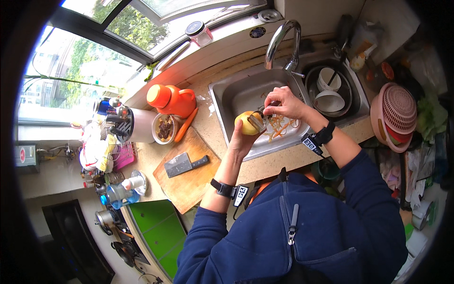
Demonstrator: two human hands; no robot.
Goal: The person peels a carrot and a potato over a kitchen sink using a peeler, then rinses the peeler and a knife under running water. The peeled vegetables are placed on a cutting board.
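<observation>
Over the sink basin (241, 85), my left hand (244, 136) holds a yellow, potato-like vegetable (242, 120). My right hand (283, 103) grips a peeler (258, 122) by its dark handle. The metal head of the peeler lies against the vegetable's right side. Orange and pale peelings (278, 127) are strewn in the basin below. My left fingers are partly hidden behind the vegetable.
A cleaver (182, 166) lies on the wooden cutting board (193, 142), left of the sink. Close by are a carrot (187, 125), a bowl (165, 140) and an orange jug (177, 101). The faucet (280, 41) arches above the sink; bowls (330, 101) sit in the right basin.
</observation>
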